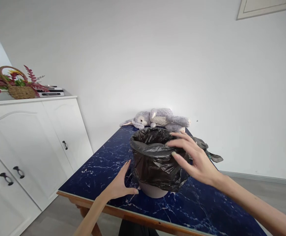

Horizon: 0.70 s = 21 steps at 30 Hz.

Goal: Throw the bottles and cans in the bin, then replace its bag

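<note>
A trash bin (153, 190) stands upright on the table, lined with a black plastic bag (157, 164) folded down over its rim and outside. Only the bin's pale lower part shows below the bag. At the bin's lower left is my left hand (120, 185), fingers apart, its thumb near the base; whether it touches I cannot tell. My right hand (194, 155) hovers over the right side of the bag's rim with its fingers spread, holding nothing. Behind it, a dark crumpled plastic bag (215, 158) lies at the table's right edge, partly hidden.
The table (93, 173) has a blue marbled top and a wooden front edge. A grey plush rabbit (161, 117) lies at its far end by the wall. To the left stands a white cabinet (27, 137) with a flower basket (22, 91) on top.
</note>
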Available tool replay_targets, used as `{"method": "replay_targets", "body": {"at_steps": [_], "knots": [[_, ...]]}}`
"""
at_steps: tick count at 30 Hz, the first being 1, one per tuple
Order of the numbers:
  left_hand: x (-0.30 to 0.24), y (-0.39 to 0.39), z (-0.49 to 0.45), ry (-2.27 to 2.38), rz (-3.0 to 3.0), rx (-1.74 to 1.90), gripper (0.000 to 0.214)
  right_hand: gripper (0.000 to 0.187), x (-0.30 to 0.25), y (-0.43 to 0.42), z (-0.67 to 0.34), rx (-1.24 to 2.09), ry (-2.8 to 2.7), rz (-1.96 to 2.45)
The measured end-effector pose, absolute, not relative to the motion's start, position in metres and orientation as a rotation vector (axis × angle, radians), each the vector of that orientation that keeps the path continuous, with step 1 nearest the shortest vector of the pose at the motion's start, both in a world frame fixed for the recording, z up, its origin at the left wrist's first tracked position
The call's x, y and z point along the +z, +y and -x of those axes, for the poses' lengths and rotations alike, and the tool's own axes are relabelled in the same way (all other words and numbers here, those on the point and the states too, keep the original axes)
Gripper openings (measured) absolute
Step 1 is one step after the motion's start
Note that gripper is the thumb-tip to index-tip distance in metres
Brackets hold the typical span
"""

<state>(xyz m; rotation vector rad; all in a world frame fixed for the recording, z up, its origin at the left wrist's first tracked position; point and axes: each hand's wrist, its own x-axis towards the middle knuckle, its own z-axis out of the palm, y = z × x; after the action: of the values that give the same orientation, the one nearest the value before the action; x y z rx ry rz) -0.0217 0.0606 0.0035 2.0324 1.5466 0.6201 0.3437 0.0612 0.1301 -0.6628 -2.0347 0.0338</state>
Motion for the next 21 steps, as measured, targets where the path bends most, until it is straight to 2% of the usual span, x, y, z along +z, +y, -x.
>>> {"method": "replay_targets", "body": {"at_steps": [4, 10, 18, 21], "knots": [[-0.004, 0.058, 0.027, 1.627, -2.051, 0.667, 0.111, 0.014, 0.142, 0.051, -0.354, -0.053, -2.207, 0.531], [-0.013, 0.059, 0.023, 1.677, -2.242, 0.591, 0.1, 0.011, 0.148, 0.029, -0.387, -0.22, -2.281, 0.575], [-0.016, 0.058, 0.024, 1.721, -2.324, 0.516, 0.086, 0.036, 0.121, 0.012, -0.475, -0.648, -2.191, 0.81], [-0.016, 0.059, 0.024, 1.717, -2.341, 0.528, 0.085, 0.045, 0.106, 0.019, -0.503, -0.663, -2.154, 0.983]]}}
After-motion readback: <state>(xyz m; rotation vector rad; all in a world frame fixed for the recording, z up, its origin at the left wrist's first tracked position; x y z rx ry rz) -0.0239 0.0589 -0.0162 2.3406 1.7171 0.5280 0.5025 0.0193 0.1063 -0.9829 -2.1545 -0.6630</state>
